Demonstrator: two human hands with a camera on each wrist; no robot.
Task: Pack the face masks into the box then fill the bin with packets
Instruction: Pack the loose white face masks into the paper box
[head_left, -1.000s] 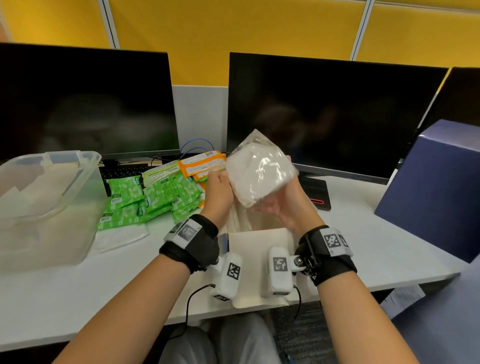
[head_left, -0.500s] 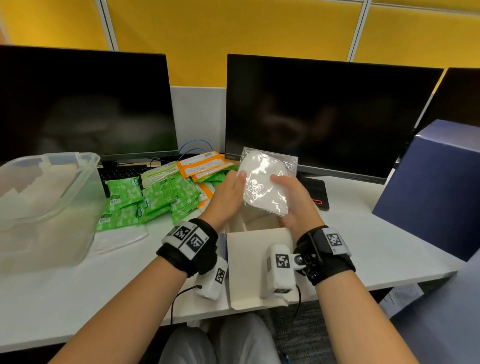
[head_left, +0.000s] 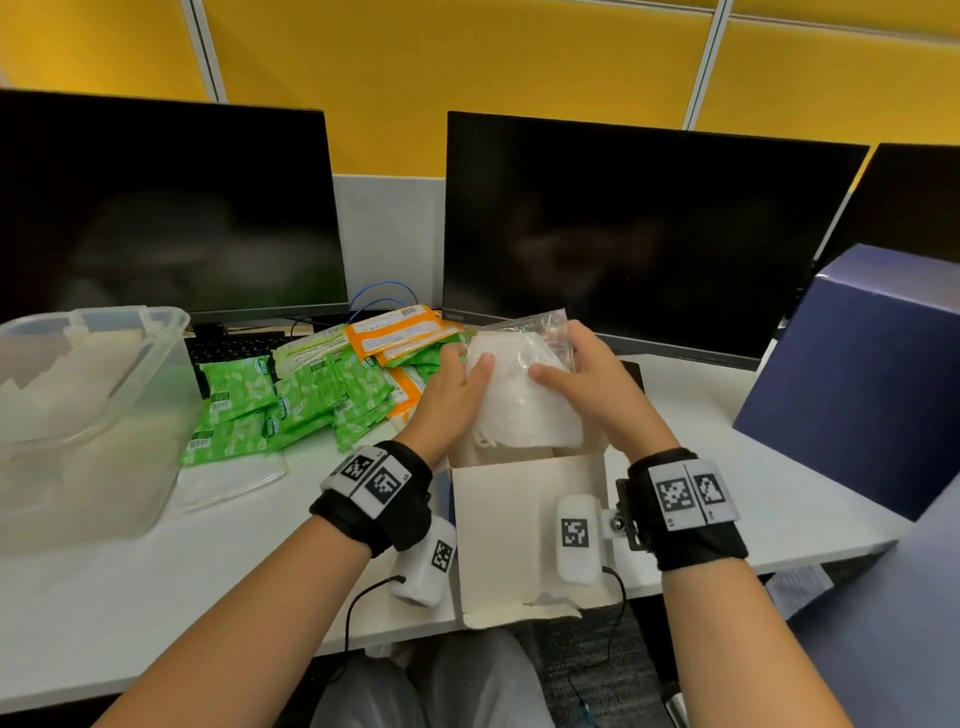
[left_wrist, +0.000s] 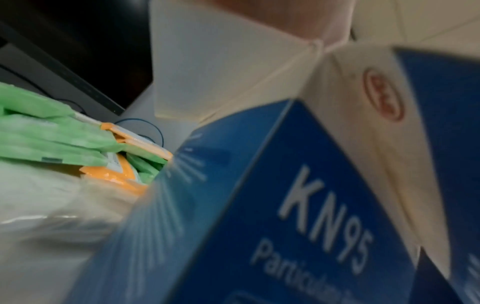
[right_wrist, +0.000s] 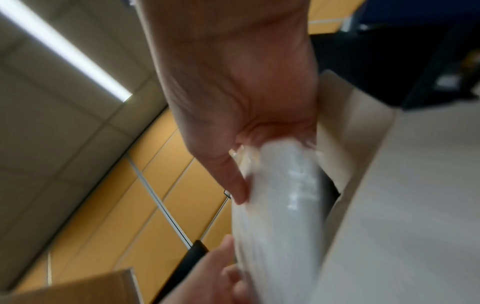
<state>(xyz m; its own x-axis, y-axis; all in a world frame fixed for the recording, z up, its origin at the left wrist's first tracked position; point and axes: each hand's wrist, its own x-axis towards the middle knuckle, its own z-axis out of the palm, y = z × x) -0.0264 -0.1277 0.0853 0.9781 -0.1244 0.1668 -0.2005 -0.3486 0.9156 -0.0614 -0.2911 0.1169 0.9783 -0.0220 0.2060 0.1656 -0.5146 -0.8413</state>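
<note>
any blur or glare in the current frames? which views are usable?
Head view: sharp, wide-angle bowing at the edges; faint reflections on the monitors. Left wrist view: soft, but KN95 on the box is readable. Right wrist view: motion blur on the mask bag; bright ceiling light.

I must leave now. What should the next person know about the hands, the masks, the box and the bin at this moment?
Left hand and right hand: both hold the bagged face masks, its lower end entering the open box.
Green and orange packets lie piled on the desk beside the clear bin.
Done: masks partly in.
Left: push the masks down, close the box, put the packets in the bin.
</note>
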